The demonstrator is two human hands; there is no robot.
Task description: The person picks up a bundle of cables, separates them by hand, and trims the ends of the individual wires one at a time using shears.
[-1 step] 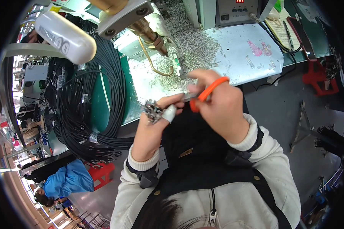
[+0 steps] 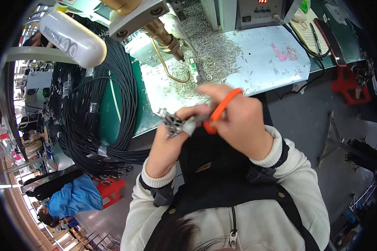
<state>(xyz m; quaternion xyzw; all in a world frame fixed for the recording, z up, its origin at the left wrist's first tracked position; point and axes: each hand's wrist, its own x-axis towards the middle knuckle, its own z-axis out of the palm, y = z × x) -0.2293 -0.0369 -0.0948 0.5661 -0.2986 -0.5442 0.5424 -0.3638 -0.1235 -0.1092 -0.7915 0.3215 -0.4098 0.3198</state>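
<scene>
My left hand is closed around a bunch of small silvery metal parts, which stick out beside the thumb. A white cover wraps the tip of that thumb. In my right hand is a pair of scissors with orange handles, the fingers through and around the loops. The blades point left to the fingertips of my left hand, where fingers and motion blur hide most of them. Whether they touch anything there I cannot tell.
Beyond my hands, many small metal pieces cover a pale metal plate. A machine head hangs over it. Coiled black cables lie at left, near a white rounded cylinder. A control box stands behind.
My right hand with the scissors has shifted slightly left, and the blades sit lower, closer to the covered thumb. My left hand has moved a little, its fingers drawn in nearer the blades.
</scene>
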